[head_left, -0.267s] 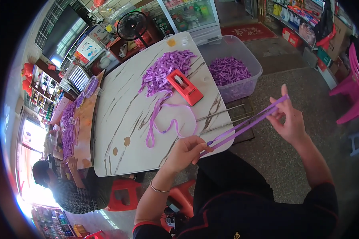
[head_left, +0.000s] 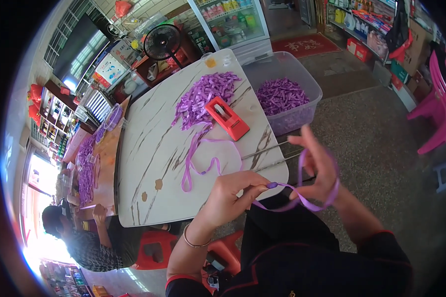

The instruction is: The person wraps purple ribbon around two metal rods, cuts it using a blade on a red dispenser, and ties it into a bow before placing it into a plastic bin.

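Observation:
My left hand is closed, pinching a narrow purple ribbon at its small dark purple fastener, just off the table's near right corner. From there the ribbon curves in a slack loop around my right hand. That hand's fingers are apart and slightly blurred, with the thumb near the ribbon. Beyond my left hand, another purple ribbon lies in loose curves on the marbled white table. It trails toward a heap of purple ribbons. A red tape dispenser lies against this heap.
Right of the table, a clear plastic tub holds many purple ribbon pieces. Metal rods stick out by the table's edge. At left, a person sits at a wooden table with more ribbons. Red stools stand nearby; a pink chair is far right.
The ribbon, stretched taut between my hands before, is now slack and looped around my right hand. My right hand has moved left and down, nearer my left hand.

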`<state>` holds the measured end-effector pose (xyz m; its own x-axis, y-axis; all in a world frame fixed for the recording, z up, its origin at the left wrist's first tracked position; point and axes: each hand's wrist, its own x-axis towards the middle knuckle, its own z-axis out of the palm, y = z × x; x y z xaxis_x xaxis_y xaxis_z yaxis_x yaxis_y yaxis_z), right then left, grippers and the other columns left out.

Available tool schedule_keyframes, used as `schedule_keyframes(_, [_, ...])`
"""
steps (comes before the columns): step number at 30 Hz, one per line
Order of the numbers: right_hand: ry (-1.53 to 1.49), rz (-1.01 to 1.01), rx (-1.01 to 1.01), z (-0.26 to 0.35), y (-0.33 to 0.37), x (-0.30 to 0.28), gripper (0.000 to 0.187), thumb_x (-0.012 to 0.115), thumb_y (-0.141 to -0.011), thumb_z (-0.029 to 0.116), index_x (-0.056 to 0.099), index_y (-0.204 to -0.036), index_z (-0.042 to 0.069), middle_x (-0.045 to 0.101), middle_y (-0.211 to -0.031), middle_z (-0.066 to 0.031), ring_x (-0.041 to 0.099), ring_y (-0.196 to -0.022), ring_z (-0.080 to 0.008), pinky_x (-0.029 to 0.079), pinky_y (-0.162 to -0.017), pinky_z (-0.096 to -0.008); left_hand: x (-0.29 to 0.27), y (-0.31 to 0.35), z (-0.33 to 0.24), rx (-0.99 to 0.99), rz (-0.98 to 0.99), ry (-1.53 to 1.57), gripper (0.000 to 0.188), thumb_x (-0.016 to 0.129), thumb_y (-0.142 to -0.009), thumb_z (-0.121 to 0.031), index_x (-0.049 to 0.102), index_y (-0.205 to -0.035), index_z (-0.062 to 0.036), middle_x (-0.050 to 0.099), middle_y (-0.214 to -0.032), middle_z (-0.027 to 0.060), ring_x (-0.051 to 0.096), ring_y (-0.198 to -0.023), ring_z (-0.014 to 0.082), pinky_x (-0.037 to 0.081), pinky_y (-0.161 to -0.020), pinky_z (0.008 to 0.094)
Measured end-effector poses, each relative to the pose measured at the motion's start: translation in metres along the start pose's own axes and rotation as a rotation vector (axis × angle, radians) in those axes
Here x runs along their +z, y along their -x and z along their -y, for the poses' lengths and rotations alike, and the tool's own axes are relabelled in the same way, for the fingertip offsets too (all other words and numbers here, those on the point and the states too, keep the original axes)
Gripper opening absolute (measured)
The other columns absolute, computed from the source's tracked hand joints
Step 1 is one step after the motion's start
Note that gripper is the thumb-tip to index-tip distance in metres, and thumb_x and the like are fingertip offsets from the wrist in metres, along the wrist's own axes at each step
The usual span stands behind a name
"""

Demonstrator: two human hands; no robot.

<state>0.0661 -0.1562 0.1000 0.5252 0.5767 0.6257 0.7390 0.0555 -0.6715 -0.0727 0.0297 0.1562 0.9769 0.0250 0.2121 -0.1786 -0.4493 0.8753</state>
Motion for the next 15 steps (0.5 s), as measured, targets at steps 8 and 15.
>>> schedule_keyframes(8, [-0.353, 0.041, -0.07, 0.008, -0.003, 0.032, 0.082, 0.081, -0.059, 0.018, 0.039, -0.128, 0.001, 0.052, -0.111, -0.0109, 0.054, -0.091, -0.0192, 0.044, -0.07, -0.029, -0.009, -0.007, -0.009, 0.218, -0.062, -0.232, 0.01, 0.059, -0.078, 0.007, 0.063, -0.085, 0.0008, 0.062, -0.074, 0.0084, 0.052, -0.05, 0.0076, 0.039, -0.043, 0.0213])
schedule_keyframes(15, [-0.034, 0.105, -0.058, 0.001, 0.058, 0.029, 0.048, 0.076, -0.068, 0.017, 0.052, -0.108, 0.003, 0.056, -0.098, -0.0112, 0.054, -0.093, -0.0222, 0.045, -0.077, -0.031, -0.017, -0.002, 0.007, 0.017, 0.0, 0.045, 0.011, 0.052, -0.084, 0.006, 0.061, -0.089, 0.0014, 0.059, -0.073, 0.0032, 0.049, -0.053, 0.0042, 0.038, -0.045, 0.0204])
